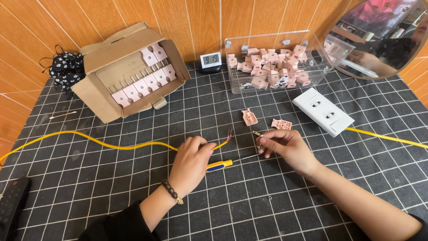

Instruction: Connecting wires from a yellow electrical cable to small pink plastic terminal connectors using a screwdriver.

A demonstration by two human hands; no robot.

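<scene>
**Head view: two hands at a yellow cable and small metal plug parts**

Head camera looks down on a table covered by a black mat with a white grid (223,111). The left hand (191,161), a bead bracelet at its wrist, lies curled over a yellow cable (111,145) near the middle of the table, fingers closed around it; the cable's stripped end (229,136) sticks out just past the fingertips. A screwdriver with a yellow and blue handle (218,165) lies touching the underside of that hand, its thin shaft pointing toward the right hand (285,146). The right hand's fingertips are pinched on a small metal prong piece (257,136). Just beyond the hands lie two pink plug shells (249,117), apart from each other.

Toward the far edge stand a cardboard box (129,71) lined with pink plugs, a small digital clock (211,60) and a clear bin (276,60) heaped with more pink parts. A white double socket (323,111) with its own yellow lead sits toward the right edge. A dark remote (12,203) lies at the near left corner.
</scene>
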